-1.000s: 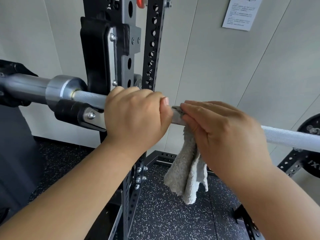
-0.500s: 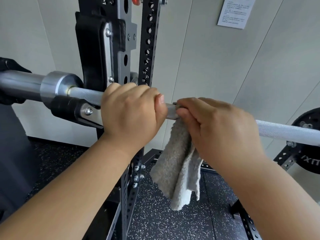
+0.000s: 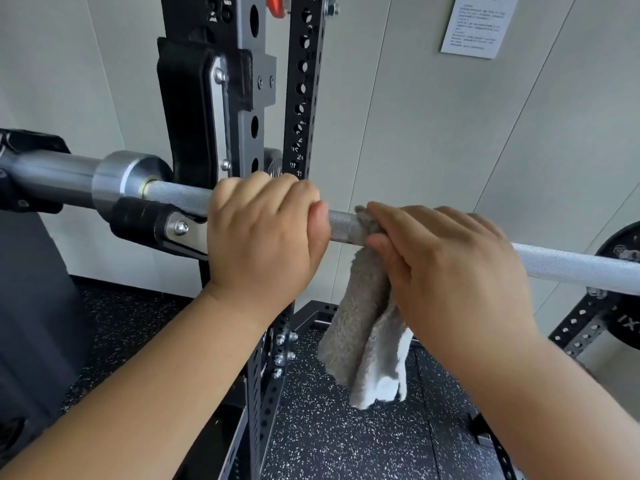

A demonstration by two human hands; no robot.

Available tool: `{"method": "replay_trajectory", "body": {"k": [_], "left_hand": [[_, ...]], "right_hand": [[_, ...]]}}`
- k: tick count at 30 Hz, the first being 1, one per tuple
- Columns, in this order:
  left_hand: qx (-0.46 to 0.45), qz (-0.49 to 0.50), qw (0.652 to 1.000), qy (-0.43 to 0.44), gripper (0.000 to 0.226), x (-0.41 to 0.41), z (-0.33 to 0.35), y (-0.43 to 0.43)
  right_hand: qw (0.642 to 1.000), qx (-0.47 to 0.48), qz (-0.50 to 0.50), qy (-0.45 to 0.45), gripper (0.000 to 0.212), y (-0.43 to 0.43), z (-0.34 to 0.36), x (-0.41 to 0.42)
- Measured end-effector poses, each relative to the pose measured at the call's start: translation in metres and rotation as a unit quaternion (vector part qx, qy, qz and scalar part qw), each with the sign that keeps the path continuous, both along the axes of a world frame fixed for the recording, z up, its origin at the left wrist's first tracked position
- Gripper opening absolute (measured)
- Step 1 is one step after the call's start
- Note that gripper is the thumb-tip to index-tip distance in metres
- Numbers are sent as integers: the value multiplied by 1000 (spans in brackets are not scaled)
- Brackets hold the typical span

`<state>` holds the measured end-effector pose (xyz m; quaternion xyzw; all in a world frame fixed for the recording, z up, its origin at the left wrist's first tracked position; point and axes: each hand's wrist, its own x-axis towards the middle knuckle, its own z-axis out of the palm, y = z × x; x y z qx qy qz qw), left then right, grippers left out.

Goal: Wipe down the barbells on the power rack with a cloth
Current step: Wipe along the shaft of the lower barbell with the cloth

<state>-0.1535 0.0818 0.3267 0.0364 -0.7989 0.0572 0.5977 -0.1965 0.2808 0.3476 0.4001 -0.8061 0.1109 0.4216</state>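
A silver knurled barbell runs across the view, resting in the black J-hook of the power rack upright. My left hand grips the bar just right of the hook. My right hand holds a grey cloth wrapped over the bar, thumb under it; the cloth's loose end hangs below. A short bare stretch of bar shows between the two hands.
The bar's sleeve and collar stick out to the left. A black weight plate hangs at the right edge by a perforated rack brace. Speckled black rubber flooring lies below. A paper notice hangs on the pale wall.
My right hand and the cloth have slid a little to the right along the bar, opening a small gap from my left hand. The left hand kept its grip.
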Motion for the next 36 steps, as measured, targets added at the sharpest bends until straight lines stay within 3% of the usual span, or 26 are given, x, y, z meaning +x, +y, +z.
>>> {"method": "replay_trajectory", "body": {"k": [4,10,13,16,18,21,24,27,31,36], "left_hand": [[47,7,997,-61,32,7,6,9],[58,22,993,-101,26,11,15,14],[43,13,987,-157,40,15,25,8],[57,-2,958,-281,61,14,50,1],[61,5,948,-313,63,7,59,0],[44,27,957,-286,57,2,55,7],[14,49,966,-252,57,2,46,5],[2,67,978,-197,53,2,39,4],[7,4,996,-90,38,1,21,2],[3,-14,999,-36,31,-3,16,3]], "right_hand": [[999,-20,31,12,33,15,-13,-1],[995,46,-80,-47,47,-13,16,0],[999,21,-29,-10,40,-4,4,-3],[998,-38,34,33,32,8,-17,-4],[997,-55,49,38,32,10,-21,-4],[1000,-25,8,3,32,4,-4,1],[995,35,-74,-55,45,-5,16,4],[998,24,-41,-29,41,-2,10,1],[996,-64,41,46,33,12,-27,0],[999,-25,-44,9,35,1,-3,3]]}}
